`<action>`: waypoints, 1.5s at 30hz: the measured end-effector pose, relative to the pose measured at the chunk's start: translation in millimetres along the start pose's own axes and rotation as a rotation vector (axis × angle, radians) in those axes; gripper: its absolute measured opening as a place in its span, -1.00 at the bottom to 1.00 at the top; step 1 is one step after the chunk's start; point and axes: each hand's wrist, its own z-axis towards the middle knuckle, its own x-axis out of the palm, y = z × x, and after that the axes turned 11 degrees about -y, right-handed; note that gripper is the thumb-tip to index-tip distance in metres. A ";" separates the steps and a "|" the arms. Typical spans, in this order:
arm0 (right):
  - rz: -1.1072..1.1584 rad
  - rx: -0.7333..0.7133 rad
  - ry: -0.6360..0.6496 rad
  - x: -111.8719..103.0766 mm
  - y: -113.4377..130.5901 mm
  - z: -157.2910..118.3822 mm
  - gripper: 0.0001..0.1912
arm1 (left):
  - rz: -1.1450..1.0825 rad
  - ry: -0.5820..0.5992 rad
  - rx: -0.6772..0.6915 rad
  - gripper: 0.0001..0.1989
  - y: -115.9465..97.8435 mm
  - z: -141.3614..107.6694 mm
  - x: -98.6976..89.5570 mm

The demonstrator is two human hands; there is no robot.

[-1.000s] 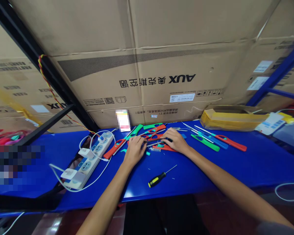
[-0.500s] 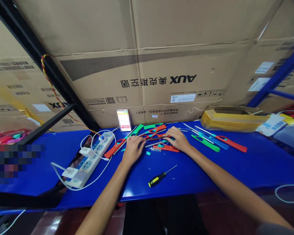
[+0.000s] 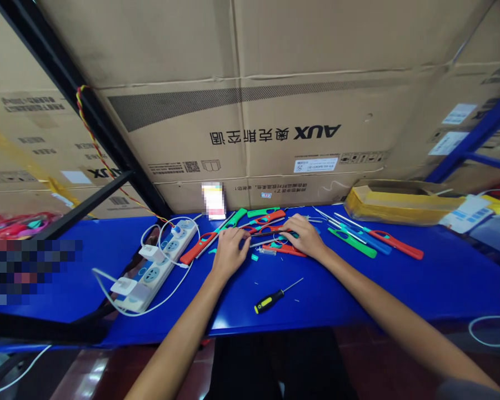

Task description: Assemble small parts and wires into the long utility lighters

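Note:
My left hand (image 3: pixel 232 248) is closed, its fingertips pinching one end of a thin dark rod (image 3: pixel 267 234). At the rod's other end are the closed fingers of my right hand (image 3: pixel 304 238), with a small teal part and a looped thin wire just below them. Around and beneath my hands lie parts of long-necked lighters: a red lighter handle (image 3: pixel 289 250), a green lighter handle (image 3: pixel 236 217) and bare metal tubes. A small teal piece (image 3: pixel 255 258) rests in front. Nearer me lies a black and yellow screwdriver (image 3: pixel 270 301).
Left of my hands, a white power strip (image 3: pixel 170 250) holds plugged chargers and looped cables. A lit phone (image 3: pixel 214 203) leans on the cardboard behind. On the right lie a red lighter (image 3: pixel 395 244), a green one and a blue one, before a yellow-taped box (image 3: pixel 404 208).
The whole view has shifted slightly, so things sit a little farther right and higher. Both hands keep nearly the same pose around the thin dark rod.

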 end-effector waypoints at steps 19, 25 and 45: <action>0.007 0.045 0.023 6.6 8.0 -1.1 -0.94 | 0.001 -0.064 -0.123 -0.90 3.3 0.2 4.5; 0.015 0.010 -0.017 4.9 5.0 -0.4 -0.90 | -0.003 -0.058 -0.120 -0.91 5.7 1.1 3.8; 0.065 -0.082 -0.064 9.2 7.3 -0.7 -0.86 | -0.036 0.048 0.028 -0.85 0.5 -0.7 6.0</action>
